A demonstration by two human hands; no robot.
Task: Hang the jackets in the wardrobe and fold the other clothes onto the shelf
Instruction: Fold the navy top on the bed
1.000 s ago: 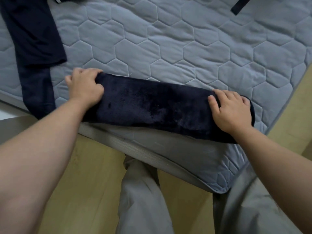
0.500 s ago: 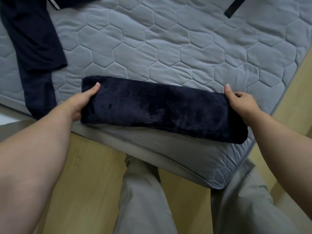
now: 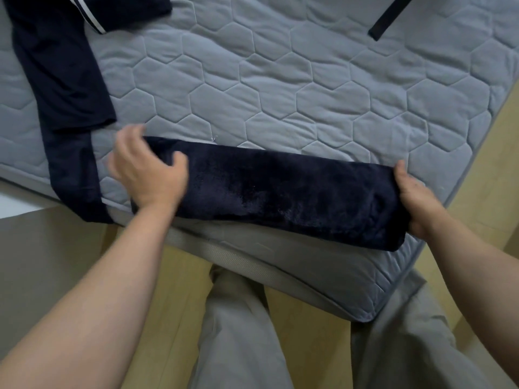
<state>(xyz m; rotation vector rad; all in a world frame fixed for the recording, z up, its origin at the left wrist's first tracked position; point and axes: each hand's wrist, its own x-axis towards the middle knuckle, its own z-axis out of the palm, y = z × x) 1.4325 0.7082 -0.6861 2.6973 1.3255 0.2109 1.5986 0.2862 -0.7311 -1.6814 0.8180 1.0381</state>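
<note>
A dark navy plush garment (image 3: 280,192), folded into a long narrow band, lies along the near edge of the grey quilted mattress (image 3: 280,94). My left hand (image 3: 146,175) is blurred and covers the band's left end, fingers curled over its far edge and thumb on top. My right hand (image 3: 415,203) holds the right end, thumb on the upper side and fingers tucked beneath. The band's left tip is hidden under my left hand.
Another dark navy garment (image 3: 61,80) with white stripes lies at the upper left and hangs over the mattress edge. A black strap (image 3: 384,18) lies at the top right. My grey-trousered legs (image 3: 238,332) stand on the wooden floor (image 3: 157,346) against the mattress corner.
My left hand moved from lying flat against the band's left end to curling over it. My right hand slid down the right end and took hold of it.
</note>
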